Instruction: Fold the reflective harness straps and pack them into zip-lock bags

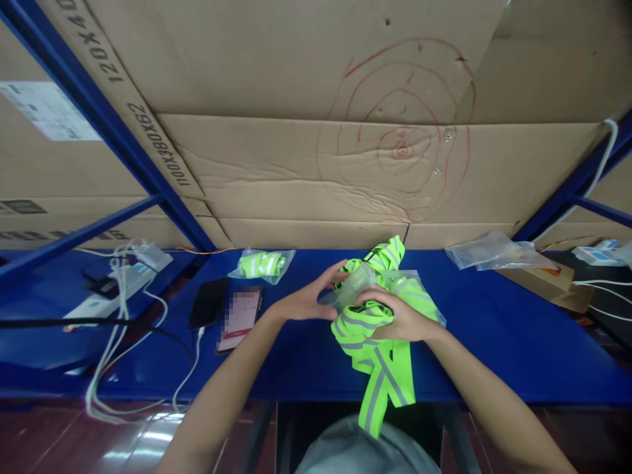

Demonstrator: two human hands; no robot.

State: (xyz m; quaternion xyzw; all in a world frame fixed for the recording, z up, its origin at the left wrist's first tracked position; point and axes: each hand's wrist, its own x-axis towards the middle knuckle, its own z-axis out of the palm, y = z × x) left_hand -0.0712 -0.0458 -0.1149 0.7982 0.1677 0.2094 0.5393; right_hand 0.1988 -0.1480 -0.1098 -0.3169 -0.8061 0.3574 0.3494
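Head view: left hand [301,304] pinches the mouth of a clear plastic bag [351,289] with thumb and fingertips; right hand [402,319] has its fingers closed around a bunched neon-yellow vest [368,332] with grey reflective strips, mid-table on the blue shelf [494,342], one end hanging over the near edge. Judged light, soft, floppy; the bag thin and slippery. Best gripped at the bunched middle. Far left: a packed vest [261,264], two phones [239,317].

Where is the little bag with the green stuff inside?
In the head view, the small bagged vest lies on the blue table near the cardboard wall, left of the left hand, just behind the phone.
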